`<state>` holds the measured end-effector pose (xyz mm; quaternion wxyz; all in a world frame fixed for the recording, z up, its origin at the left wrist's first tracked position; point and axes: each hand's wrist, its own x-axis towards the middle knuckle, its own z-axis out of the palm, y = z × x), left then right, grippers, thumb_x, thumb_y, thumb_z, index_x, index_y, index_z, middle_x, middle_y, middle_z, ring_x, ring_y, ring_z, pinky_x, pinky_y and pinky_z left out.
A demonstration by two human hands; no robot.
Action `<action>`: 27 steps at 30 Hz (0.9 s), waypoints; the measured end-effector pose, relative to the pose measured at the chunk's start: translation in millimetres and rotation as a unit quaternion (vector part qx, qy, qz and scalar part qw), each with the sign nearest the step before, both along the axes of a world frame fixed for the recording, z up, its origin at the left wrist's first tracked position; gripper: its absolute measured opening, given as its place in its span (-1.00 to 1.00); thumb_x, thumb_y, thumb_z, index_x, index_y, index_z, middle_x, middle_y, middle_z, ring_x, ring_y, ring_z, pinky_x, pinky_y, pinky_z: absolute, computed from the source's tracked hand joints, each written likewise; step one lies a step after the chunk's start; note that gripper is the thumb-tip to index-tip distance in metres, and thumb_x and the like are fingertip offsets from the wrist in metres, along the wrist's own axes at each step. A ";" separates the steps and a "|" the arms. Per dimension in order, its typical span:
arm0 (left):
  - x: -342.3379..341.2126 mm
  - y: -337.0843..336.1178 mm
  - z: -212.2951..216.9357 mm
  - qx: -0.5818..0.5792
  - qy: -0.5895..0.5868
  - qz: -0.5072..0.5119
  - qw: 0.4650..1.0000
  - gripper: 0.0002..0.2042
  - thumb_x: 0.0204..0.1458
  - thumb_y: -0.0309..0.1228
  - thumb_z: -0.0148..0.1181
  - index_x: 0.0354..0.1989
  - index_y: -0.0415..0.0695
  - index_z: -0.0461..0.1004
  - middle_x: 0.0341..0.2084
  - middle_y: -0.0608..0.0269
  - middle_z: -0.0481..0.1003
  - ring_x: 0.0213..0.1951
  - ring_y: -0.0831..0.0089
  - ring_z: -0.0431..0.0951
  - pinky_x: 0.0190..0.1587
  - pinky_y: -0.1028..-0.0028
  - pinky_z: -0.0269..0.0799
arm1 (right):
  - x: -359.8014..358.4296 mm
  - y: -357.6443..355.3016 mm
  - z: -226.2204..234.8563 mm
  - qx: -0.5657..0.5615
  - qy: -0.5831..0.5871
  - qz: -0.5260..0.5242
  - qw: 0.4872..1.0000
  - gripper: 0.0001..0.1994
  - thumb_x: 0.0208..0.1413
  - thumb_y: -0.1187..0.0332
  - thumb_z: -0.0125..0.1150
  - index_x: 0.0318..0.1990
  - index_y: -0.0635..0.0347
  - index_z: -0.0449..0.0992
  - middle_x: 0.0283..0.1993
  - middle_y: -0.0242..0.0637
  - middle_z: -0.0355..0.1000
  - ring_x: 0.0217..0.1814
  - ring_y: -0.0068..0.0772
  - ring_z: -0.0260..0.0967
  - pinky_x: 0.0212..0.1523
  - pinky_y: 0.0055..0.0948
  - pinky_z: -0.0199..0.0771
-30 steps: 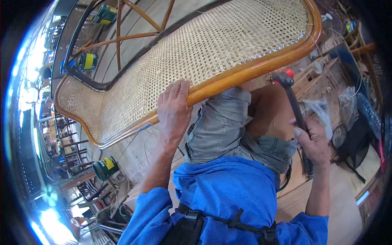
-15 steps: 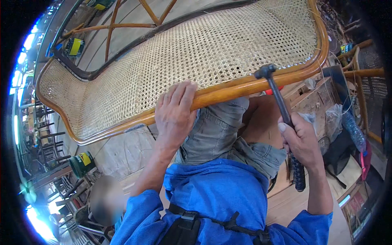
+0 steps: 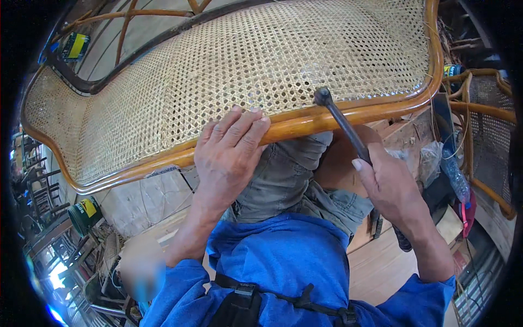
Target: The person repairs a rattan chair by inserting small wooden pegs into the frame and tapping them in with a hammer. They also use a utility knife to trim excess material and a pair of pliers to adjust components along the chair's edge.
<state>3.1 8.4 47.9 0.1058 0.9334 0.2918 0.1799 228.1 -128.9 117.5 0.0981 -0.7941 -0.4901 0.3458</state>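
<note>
A long panel of woven cane in a curved, varnished wooden frame lies across my lap. My left hand holds the frame's near rail. Its fingers drape over the top onto the edge of the cane, and its thumb is mostly hidden. In my right hand is a black hammer, gripped around the handle with the thumb along it. The hammer's head is over the inner edge of the rail, to the right of my left hand. Whether it touches the rail, I cannot tell.
Bent wooden pieces lie beyond the panel. At the right stands a cane-backed chair, near plastic wrapping. A dark green can is at the left, with stacked furniture around it. Another person is at the lower left.
The hammer's head has moved left along the rail, closer to my left hand. My left hand stays on the rail, its fingers now straighter. The whole view has shifted slightly.
</note>
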 end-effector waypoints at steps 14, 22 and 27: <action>2.4 -1.1 1.0 0.005 0.004 0.000 1.000 -0.52 -0.31 -0.48 0.35 -0.07 -0.07 0.48 -0.06 0.29 0.47 0.06 0.27 0.41 0.06 0.28 0.28 | 11.6 -3.5 3.0 0.069 0.102 -0.134 0.983 -0.71 0.20 0.23 -0.01 -0.40 0.33 0.28 -0.55 0.03 0.26 -0.53 -0.08 0.23 -0.43 -0.18 0.25; -0.6 -3.5 2.9 -0.004 0.023 0.011 1.000 -0.52 -0.28 -0.48 0.33 -0.05 -0.07 0.46 -0.03 0.28 0.46 0.09 0.27 0.38 0.11 0.27 0.24 | 9.9 -3.0 -1.5 0.036 0.059 -0.065 0.995 -0.67 0.20 0.19 -0.03 -0.37 0.36 0.29 -0.54 0.07 0.26 -0.48 0.06 0.27 -0.40 -0.12 0.25; 2.2 -3.1 2.4 -0.010 0.026 0.007 1.000 -0.50 -0.26 -0.49 0.33 -0.01 -0.06 0.45 -0.02 0.28 0.45 0.10 0.27 0.38 0.13 0.27 0.22 | 12.8 -3.4 -4.3 0.037 0.091 -0.083 0.992 -0.66 0.19 0.18 -0.02 -0.40 0.34 0.28 -0.47 0.10 0.29 -0.40 0.16 0.29 -0.37 -0.07 0.24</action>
